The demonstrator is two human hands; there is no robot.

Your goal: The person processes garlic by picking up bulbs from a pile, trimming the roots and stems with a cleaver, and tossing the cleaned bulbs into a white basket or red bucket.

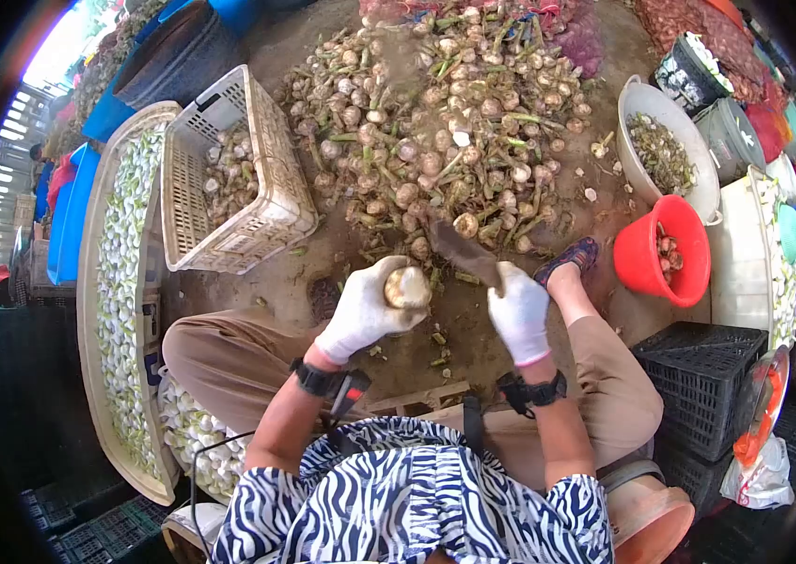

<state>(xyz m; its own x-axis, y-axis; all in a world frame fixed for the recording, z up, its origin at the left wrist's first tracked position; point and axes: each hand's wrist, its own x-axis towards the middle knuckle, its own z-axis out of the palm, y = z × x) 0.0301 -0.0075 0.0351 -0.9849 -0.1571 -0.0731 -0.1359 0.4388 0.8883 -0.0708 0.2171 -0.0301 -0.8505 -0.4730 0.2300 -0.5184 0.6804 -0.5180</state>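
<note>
My left hand, in a white glove, is closed around a pale round bulb with brownish patches. My right hand, also gloved, grips a knife whose broad, dark blade points up and left, apart from the bulb. The handle is mostly hidden in the glove. Just beyond both hands spreads a large heap of dirty bulbs with cut stalks and green bits on the floor.
A cream crate holding bulbs and a long trough of white, green-tipped pieces are at left. To the right are a red bucket, a pale basin of trimmings and black crates. A sandalled foot is beside the heap.
</note>
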